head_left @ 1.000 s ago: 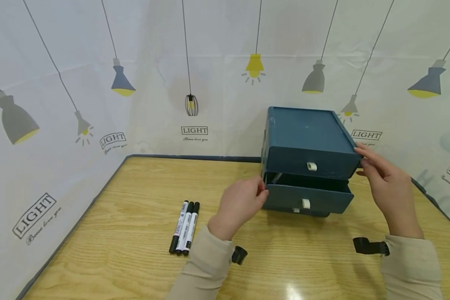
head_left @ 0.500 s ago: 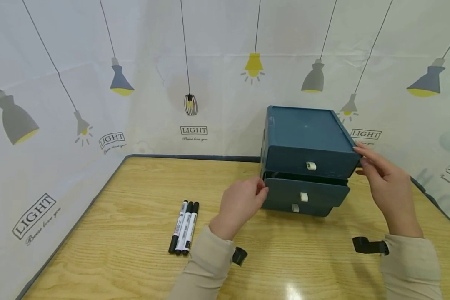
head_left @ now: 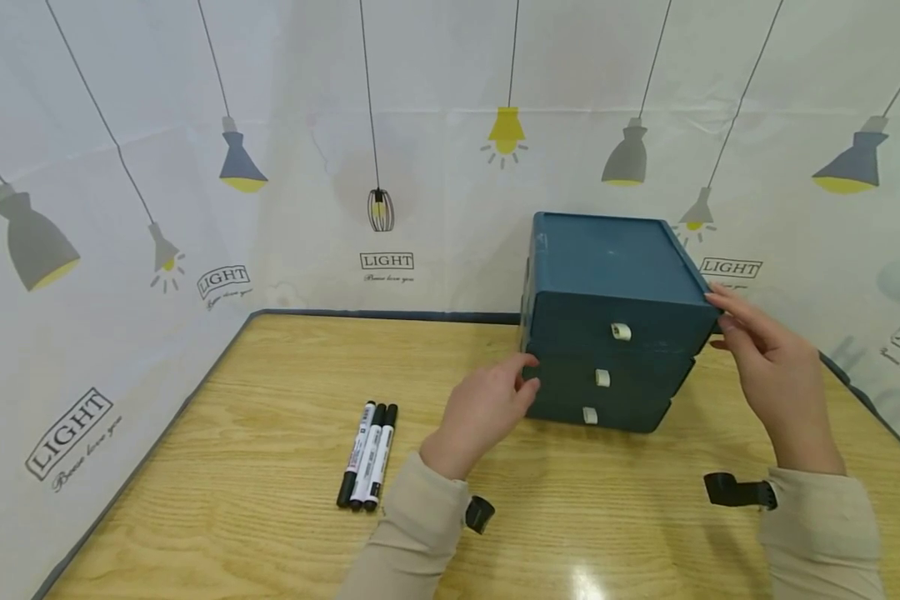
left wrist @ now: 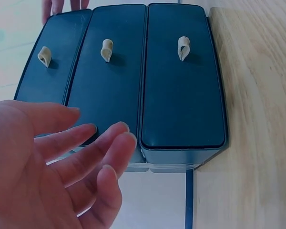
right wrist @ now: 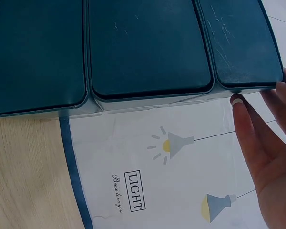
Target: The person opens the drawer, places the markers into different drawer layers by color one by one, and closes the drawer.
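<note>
A dark blue cabinet (head_left: 618, 254) with three drawers stands on the table, its drawers pushed in. Each drawer front carries a small pale loop pull, such as the middle pull (head_left: 603, 378). At the cabinet's left front edge is my left hand (head_left: 483, 408), its fingers relaxed and holding nothing; the left wrist view shows the fingers (left wrist: 109, 143) in front of the middle and top drawer fronts. My right hand (head_left: 776, 375) rests its extended fingertips against the upper right front corner. In the right wrist view, a fingertip (right wrist: 238, 102) touches the cabinet's side.
Three black-and-white markers (head_left: 369, 456) lie side by side on the wooden table (head_left: 270, 433), left of my left forearm. Behind the table hangs a pale backdrop (head_left: 442, 183) printed with lamps. A dark strip marks the table's rear edge.
The middle drawer, pulled out a second ago, has slid back until its front is nearly level with the others. My left hand's fingers have loosened from its edge; my right hand has stayed put.
</note>
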Motion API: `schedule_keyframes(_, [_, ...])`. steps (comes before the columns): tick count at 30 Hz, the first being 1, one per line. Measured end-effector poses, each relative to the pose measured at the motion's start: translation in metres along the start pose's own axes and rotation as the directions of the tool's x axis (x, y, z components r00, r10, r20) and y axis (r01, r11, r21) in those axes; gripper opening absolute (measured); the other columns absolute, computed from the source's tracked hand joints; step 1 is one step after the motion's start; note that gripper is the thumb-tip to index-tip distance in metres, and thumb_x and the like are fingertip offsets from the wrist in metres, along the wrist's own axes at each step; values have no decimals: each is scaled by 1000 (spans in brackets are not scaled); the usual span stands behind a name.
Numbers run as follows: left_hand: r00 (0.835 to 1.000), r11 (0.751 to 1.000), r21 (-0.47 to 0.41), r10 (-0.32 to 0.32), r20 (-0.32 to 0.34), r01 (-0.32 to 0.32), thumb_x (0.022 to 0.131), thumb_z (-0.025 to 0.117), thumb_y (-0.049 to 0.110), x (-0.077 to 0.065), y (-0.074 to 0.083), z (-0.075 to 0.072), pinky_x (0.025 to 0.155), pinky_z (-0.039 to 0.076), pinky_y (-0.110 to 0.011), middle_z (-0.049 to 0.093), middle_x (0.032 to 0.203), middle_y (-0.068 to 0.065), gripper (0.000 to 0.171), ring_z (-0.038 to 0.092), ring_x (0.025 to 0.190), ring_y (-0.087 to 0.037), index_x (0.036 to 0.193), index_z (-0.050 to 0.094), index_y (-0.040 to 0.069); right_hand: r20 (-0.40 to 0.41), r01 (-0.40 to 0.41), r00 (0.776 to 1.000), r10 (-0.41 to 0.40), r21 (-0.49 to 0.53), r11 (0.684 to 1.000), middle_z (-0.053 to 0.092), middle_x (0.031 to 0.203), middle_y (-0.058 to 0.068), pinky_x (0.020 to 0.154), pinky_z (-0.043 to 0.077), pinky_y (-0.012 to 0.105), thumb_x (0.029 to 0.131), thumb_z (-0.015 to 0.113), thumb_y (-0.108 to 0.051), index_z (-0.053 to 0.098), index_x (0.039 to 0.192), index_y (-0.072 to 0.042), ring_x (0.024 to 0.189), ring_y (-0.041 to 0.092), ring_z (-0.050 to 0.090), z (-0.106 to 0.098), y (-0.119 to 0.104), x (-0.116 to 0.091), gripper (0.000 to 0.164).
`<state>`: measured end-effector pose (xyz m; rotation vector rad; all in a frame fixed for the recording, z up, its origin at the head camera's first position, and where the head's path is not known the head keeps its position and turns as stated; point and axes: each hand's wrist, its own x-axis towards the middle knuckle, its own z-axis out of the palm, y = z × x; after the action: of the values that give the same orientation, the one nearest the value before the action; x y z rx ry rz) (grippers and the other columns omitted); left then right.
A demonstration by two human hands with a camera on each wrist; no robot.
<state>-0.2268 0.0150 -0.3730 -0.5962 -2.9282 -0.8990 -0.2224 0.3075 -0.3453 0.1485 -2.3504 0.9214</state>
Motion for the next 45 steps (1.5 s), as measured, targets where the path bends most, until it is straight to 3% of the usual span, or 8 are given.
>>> schedule_keyframes(10, [998,999,-51,21,54,-18,90,50,36,2,0,7,46,41,-25,58,86,10,40,50,50,-5,128,44,23,-4,6,1000,-6,14,1000,42,132,-15,70,39,5,95,43,-20,49,127,-33,95,-11,50,-1,2,0,35])
schedule_keyframes(16, [990,990,-136,57,132,-38,87,53,41,6,3,25,56,45,-24,56,111,5,54,54,66,-2,135,32,25,-10,8,1000,-7,12,1000,42,132,-15,70,39,5,94,43,-20,49,127,-33,96,-11,50,-1,3,0,36])
schedule_keyframes(23, [979,960,-280,42,198,15,87,53,42,7,-2,47,57,45,-25,55,108,8,46,55,69,-4,128,38,27,-14,15,1000,-15,19,1000,43,132,-15,70,39,5,94,44,-19,50,126,-33,97,-11,50,-1,4,-1,35])
schedule_keyframes(26, [967,892,-446,42,250,77,87,53,41,7,-5,55,56,47,-30,55,104,9,40,59,70,-10,124,43,28,-11,12,1000,-12,19,1000,43,132,-15,70,40,5,94,44,-20,50,126,-33,96,-10,50,-1,3,0,35])
schedule_keyframes(30, [949,753,-637,57,311,163,88,54,37,8,-8,67,59,49,-35,56,101,7,36,62,75,-17,122,47,27,-9,6,1000,-6,21,1000,43,132,-15,70,40,5,94,43,-20,50,126,-33,97,-9,51,-1,3,0,35])
schedule_keyframes(38, [914,544,-790,96,393,283,88,55,33,10,-16,90,66,49,-34,54,113,3,42,60,88,-20,128,44,24,-3,11,1000,-11,39,999,42,133,-14,70,40,6,94,44,-20,50,127,-32,100,-8,50,0,3,0,35])
schedule_keyframes(41, [911,484,-825,123,394,292,88,55,34,11,-19,94,70,49,-35,50,122,1,45,58,95,-20,131,42,26,-2,10,1000,-10,36,999,42,133,-14,70,40,6,94,44,-20,50,127,-32,99,-9,50,0,2,0,35])
schedule_keyframes(45, [904,460,-842,163,394,284,88,55,32,11,-20,96,72,49,-34,48,126,-1,48,56,100,-20,134,40,24,4,7,1000,-7,33,999,42,133,-15,70,40,6,94,43,-22,49,127,-33,97,-10,51,0,2,0,35])
